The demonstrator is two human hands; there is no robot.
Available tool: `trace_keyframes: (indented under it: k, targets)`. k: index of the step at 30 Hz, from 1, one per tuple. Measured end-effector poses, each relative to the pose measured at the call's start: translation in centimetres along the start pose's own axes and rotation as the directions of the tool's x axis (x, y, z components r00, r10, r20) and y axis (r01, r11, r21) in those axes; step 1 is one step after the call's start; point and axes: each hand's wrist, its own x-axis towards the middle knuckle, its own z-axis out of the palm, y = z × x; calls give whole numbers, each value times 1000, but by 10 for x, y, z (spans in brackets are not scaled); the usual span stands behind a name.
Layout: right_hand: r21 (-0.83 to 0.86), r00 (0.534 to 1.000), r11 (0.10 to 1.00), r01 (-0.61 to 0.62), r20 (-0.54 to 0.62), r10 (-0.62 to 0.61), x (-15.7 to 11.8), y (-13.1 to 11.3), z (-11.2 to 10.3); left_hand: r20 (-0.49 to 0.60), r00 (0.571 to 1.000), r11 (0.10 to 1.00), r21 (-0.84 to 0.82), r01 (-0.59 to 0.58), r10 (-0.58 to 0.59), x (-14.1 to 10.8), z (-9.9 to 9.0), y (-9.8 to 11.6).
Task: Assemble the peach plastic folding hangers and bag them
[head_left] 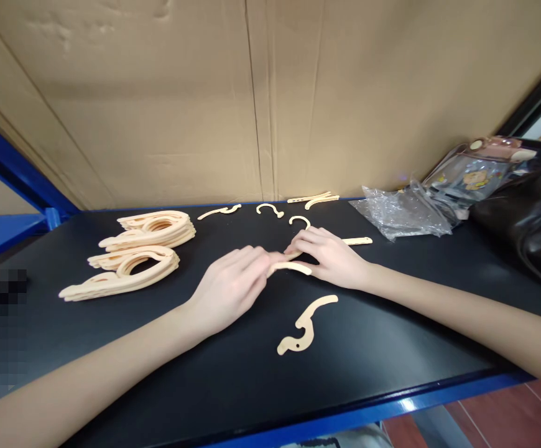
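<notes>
My left hand (235, 283) is closed, its fingers pinching one end of a cream plastic hanger arm (293, 266). Beside it my right hand (331, 258) bends its fingers over hanger parts that include a hook (300, 220) and a straight bar (359, 241); the hook and bar stick out past its fingers. How these pieces join is hidden under the fingers. In front of both hands lies a loose curved hanger arm (305, 326) with a small hole. To the left are two stacks of folded hangers, a rear stack (177, 233) and a front stack (125, 283).
Along the back edge of the black table (233, 386) lie another hanger arm (219, 211), a loose hook (269, 209) and some straight pieces (314, 200). Clear plastic bags (401, 211) and a dark leather bag (527, 218) rest at the right. Cardboard (168, 112) stands behind.
</notes>
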Motion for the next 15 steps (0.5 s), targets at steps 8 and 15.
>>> trace_keyframes:
  k: [8, 15]
  targets:
    - [-11, 1000, 1000, -11, 20, 12, 1, -1, -1, 49, 810, 680, -514, 523, -585, 6, 5, -16]
    - [-10, 1000, 1000, -1, 10, 2, 0, -1, 0, 84, 775, 574, -622, 532, -627, 7, 7, -23]
